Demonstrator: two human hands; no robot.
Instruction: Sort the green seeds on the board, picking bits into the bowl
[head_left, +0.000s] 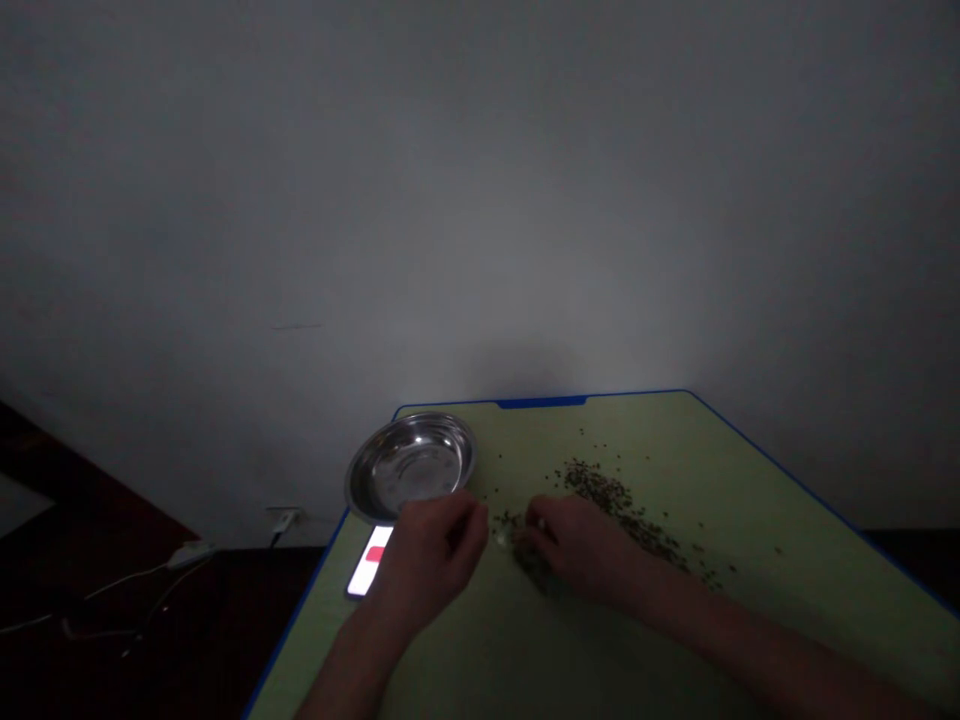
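My left hand (439,545) is closed, thumb and fingertips drawn together, over the table just in front of the steel bowl (416,468). What it pinches, if anything, is too small and dark to make out. Opposite it, my right hand (574,540) has its fingers curled down at small dark seed-like bits (531,568); whatever lies in its grip is hidden. A pale, shiny scrap (501,537) shows between the two hands. Beyond my right hand, a long scatter of dark bits (600,487) runs across the tabletop and passes behind my forearm.
The pale green table (637,430) has a blue edge and stands against a grey wall (525,200). A phone (367,562) with a lit screen lies left of my left hand. Cables and a power strip (190,555) are at the lower left. The room is dim.
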